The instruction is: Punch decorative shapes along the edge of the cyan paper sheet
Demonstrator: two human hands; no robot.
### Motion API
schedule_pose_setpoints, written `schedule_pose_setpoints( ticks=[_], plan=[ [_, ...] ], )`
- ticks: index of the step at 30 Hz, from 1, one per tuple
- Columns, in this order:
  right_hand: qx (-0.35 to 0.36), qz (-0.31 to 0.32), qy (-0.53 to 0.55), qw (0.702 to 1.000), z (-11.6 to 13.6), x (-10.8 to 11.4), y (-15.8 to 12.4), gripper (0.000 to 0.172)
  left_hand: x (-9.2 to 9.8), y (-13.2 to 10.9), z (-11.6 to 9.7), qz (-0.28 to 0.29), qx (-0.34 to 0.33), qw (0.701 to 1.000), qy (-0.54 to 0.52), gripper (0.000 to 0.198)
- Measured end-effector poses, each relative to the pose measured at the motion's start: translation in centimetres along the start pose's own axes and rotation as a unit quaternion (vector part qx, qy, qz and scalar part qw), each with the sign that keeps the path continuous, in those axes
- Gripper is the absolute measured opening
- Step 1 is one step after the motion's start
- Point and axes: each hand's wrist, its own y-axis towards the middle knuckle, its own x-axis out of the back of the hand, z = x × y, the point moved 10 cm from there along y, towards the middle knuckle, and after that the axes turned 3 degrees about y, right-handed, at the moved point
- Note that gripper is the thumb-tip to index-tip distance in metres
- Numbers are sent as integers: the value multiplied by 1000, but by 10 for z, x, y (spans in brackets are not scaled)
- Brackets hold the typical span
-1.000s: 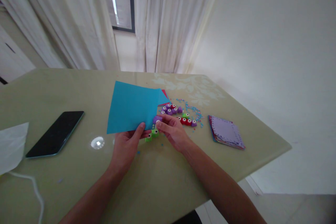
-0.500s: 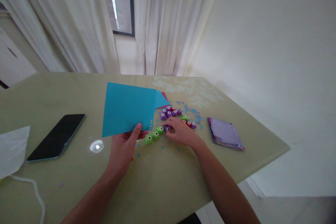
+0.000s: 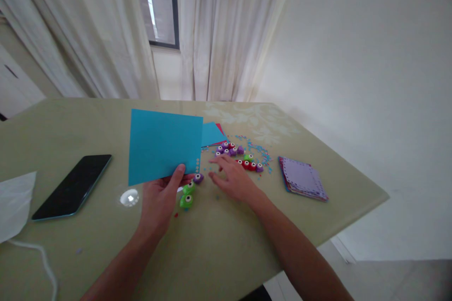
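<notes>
My left hand (image 3: 159,200) pinches a blue sheet of paper (image 3: 165,143) by its lower right corner, thumb in front. A short row of tiny punched holes runs up the sheet's right edge. Close beside that hand lie a purple craft punch (image 3: 198,178) and green craft punches (image 3: 187,201). My right hand (image 3: 231,178) hovers over the table with fingers apart and nothing visible in them. Just beyond it sit a cluster of purple craft punches (image 3: 233,151) and a row of red craft punches (image 3: 246,164), partly covered by the hand.
Blue and red paper (image 3: 213,134) lies behind the held sheet. Punched confetti (image 3: 261,150) is scattered at the back. A stack of hole-edged paper squares (image 3: 304,178) is on the right. On the left are a phone (image 3: 72,188), white paper (image 3: 16,204) and a white cable (image 3: 47,263).
The green punches and a purple punch have shifted left and toward me, beside my left hand. My right hand has come away from the purple punch and opened. The blue sheet moved slightly left.
</notes>
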Motion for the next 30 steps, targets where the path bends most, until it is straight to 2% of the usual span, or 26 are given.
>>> schedule_pose_setpoints(
  ticks=[2,3,5,8,10,13,14,16,18,21,27,30],
  plan=[
    [-47,-64,-114,990,-23,32,-1,22,2,1,3,-4,-1,1000,-4,42],
    [-66,-62,-166,982,-34,42,-2,20,3,2,5,-7,-3,1000,-2,43],
    [-82,-23,-237,968,-51,50,-4,15,4,3,8,-13,-5,1000,6,44],
    [-55,27,-244,968,-57,46,-4,14,4,3,8,-10,-1,1000,1,45],
    [-25,16,-175,984,-47,43,-3,14,2,1,6,-6,2,1000,-2,45],
    [-11,-46,40,998,-31,42,0,22,-1,-3,0,1,0,1000,18,45],
    [-23,-61,127,990,-29,40,1,27,-3,-5,-2,7,-3,1000,27,44],
    [-49,-65,288,954,-24,27,1,30,-7,-8,-7,16,-13,999,40,43],
    [-77,-73,387,916,-20,17,1,37,-10,-11,-10,23,-25,998,48,42],
    [-106,-81,435,890,-15,8,0,49,-13,-13,-13,31,-33,997,60,42],
    [-114,-72,435,890,-15,3,0,46,-15,-16,-15,40,-33,995,85,42],
    [-122,-64,454,880,-17,1,0,47,-16,-15,-14,39,-41,993,101,44]
  ],
)
